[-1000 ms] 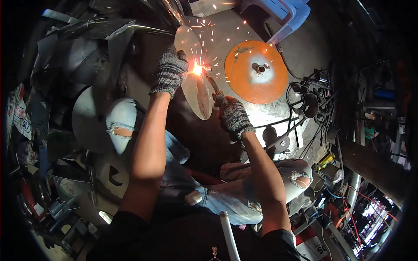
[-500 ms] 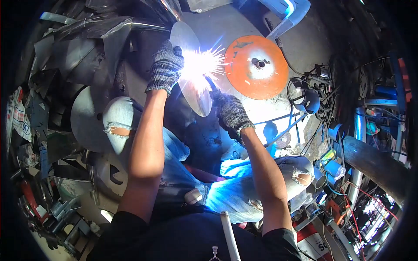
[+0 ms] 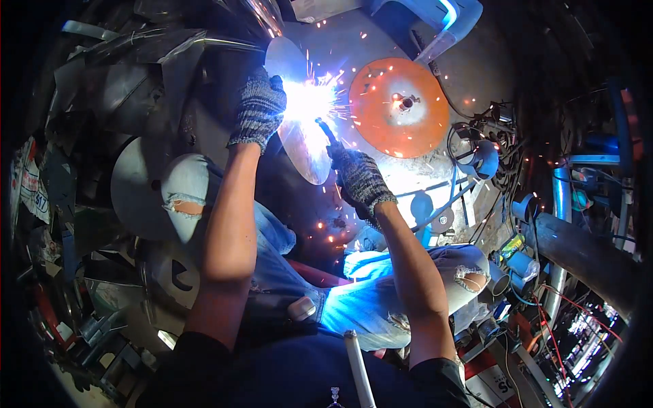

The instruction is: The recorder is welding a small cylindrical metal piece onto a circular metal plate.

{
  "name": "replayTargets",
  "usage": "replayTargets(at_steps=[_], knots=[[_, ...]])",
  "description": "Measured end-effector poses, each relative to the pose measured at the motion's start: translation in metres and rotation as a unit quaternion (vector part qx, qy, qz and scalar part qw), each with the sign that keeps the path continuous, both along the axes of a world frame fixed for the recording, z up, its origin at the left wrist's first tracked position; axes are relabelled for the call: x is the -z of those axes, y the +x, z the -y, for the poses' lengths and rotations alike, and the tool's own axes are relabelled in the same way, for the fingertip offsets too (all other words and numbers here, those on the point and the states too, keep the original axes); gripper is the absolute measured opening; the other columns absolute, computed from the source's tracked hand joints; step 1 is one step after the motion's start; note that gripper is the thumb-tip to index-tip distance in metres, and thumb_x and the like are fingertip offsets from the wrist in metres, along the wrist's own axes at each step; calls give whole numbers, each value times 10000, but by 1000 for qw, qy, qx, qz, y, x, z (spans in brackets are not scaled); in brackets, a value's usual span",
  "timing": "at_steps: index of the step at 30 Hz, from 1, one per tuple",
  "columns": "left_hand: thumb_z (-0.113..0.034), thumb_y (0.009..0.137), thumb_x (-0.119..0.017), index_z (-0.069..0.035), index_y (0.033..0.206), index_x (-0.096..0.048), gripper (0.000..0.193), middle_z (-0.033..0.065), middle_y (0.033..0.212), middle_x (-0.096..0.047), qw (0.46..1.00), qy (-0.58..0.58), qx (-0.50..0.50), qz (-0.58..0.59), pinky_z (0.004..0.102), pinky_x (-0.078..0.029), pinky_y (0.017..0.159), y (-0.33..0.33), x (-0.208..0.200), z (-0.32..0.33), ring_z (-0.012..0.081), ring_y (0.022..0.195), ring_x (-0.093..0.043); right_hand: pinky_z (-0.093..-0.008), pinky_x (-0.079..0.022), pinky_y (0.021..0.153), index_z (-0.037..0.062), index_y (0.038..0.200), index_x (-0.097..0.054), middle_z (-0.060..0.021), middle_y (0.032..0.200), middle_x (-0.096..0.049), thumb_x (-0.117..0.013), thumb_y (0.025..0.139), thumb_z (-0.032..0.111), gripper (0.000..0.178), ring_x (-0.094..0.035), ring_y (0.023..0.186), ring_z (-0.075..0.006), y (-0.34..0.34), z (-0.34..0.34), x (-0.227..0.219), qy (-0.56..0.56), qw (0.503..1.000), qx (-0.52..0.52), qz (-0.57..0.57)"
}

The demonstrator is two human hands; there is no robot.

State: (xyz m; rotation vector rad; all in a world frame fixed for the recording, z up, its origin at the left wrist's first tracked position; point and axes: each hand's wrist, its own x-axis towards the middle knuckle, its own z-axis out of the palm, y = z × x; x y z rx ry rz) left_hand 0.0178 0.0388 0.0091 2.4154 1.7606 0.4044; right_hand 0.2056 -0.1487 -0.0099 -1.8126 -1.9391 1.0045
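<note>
A thin oval-looking metal disc [image 3: 309, 160] stands tilted before me, its middle washed out by a white-blue arc and flying sparks. My left hand [image 3: 258, 109], in a grey striped knit glove, is closed at the disc's left edge; its fingertips are partly lost in the glare. In my gloved right hand [image 3: 360, 178] is a dark welding torch [image 3: 326, 129], whose tip points up-left into the arc. Whatever the arc touches is hidden by the light. Just right of the sparks lies an orange disc [image 3: 381, 126] with a bare, bright centre and a small fitting.
Sheet-metal offcuts [image 3: 126, 95] crowd the left side, with a round metal plate [image 3: 136, 190] beside my left knee. A blue plastic chair [image 3: 459, 27] stands at the far right. Cables [image 3: 500, 163], an angle grinder's disc [image 3: 443, 219] and a large pipe [image 3: 585, 251] lie to the right.
The glare has shrunk a little, showing more of the torch's tip. Sparks now scatter wider, over the orange disc and toward my legs. Both hands stay almost in place.
</note>
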Motion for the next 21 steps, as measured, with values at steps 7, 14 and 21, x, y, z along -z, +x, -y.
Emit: replayTargets(at_steps=[7,14,21], knots=[[-300,950,-488,29,1138,-605,397,305,1008,-668,997,2,-50,61,536,-525,834,5,-8,4,475,949,-647,-442,-549,779,145,1411,-466,-194,1066,-669,-561,857,-35,591,-667,886,-338,-1,0,7,10,998,-8,58],[-277,927,-504,15,1121,-622,371,296,985,-674,992,-8,-42,115,534,-529,816,10,-16,6,472,919,-647,-460,-527,808,58,1213,-580,-223,1053,-677,-435,990,168,289,-662,915,-375,3,-7,-4,-213,945,178,-171],[-282,933,-491,1,1147,-619,378,292,1033,-671,993,-12,-42,108,539,-524,850,13,-24,7,473,958,-643,-485,-518,782,12,1233,-527,-231,1007,-664,-482,951,149,317,-652,911,-403,2,6,13,-158,969,108,-159]])
